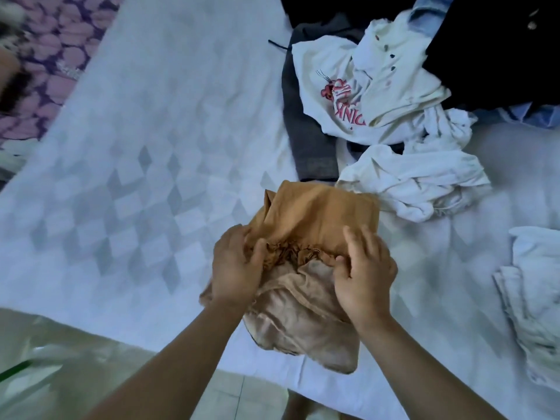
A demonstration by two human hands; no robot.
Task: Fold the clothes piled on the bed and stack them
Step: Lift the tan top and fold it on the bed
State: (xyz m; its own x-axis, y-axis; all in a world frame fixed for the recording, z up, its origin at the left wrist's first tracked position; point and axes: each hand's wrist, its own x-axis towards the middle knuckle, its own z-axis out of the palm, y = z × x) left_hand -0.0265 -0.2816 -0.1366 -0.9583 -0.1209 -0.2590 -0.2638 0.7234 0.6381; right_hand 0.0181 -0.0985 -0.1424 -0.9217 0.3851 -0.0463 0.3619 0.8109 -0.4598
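Note:
A tan-brown garment (315,216) with a paler lining lies bunched near the bed's front edge. My left hand (235,268) grips its gathered waistband on the left side. My right hand (363,274) grips the cloth on the right, fingers curled into the folds. Behind it sprawls the unfolded pile: a white shirt with a pink print (348,95), a crumpled white garment (415,183), a dark grey piece (306,140) and black clothing (497,50).
The bed sheet (145,165) is white with a grey diamond pattern. A folded white cloth (533,292) lies at the right edge. A purple flowered cover (51,56) sits far left. Tiled floor (60,368) shows below the bed's front edge.

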